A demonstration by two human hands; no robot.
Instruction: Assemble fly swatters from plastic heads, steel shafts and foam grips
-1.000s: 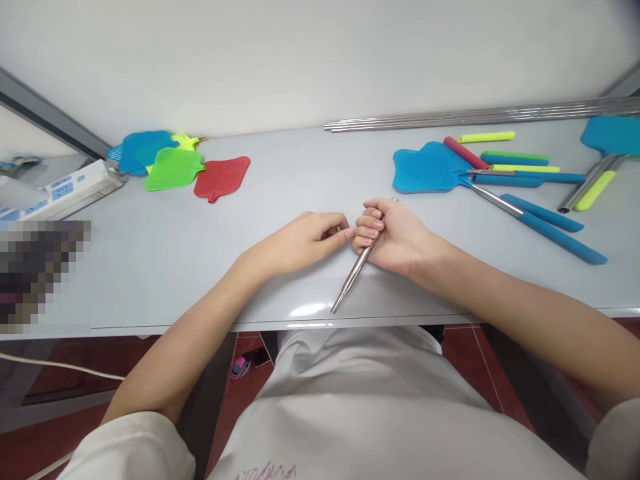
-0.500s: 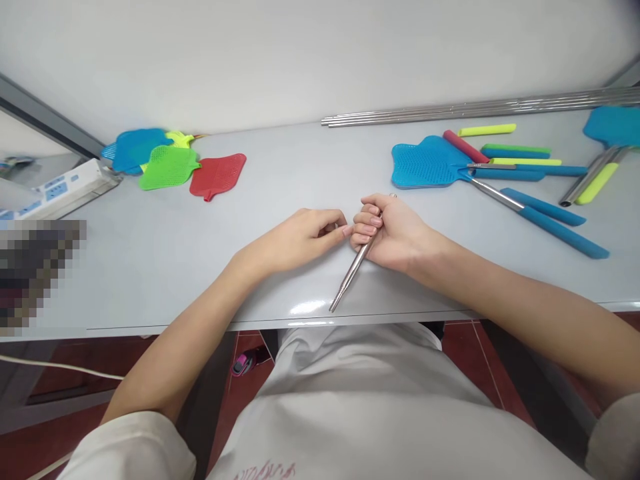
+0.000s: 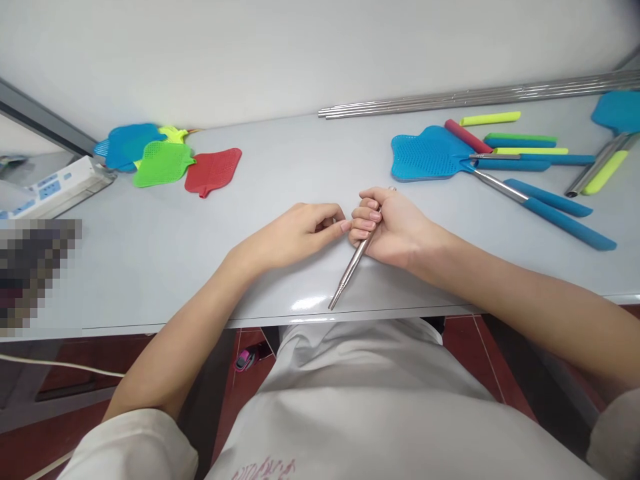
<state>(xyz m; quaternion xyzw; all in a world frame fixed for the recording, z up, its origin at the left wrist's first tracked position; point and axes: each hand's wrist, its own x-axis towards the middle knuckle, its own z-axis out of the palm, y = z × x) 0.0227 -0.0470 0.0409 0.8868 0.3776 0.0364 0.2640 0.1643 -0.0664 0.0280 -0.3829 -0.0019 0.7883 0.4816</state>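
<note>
Both hands have barely moved since before. The right hand (image 3: 395, 227) stays curled around a slim telescoping steel rod (image 3: 350, 270) (smooth, shiny) slanting over the glossy grey surface (image 3: 150, 253); the left hand (image 3: 295, 233), loosely curled, holds nothing and touches it with a fingertip.

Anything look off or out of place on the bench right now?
Nothing stands out. The right hand grips a steel rod resting on the table; the left hand touches its fingers. Nothing looks spilled or broken.
</note>
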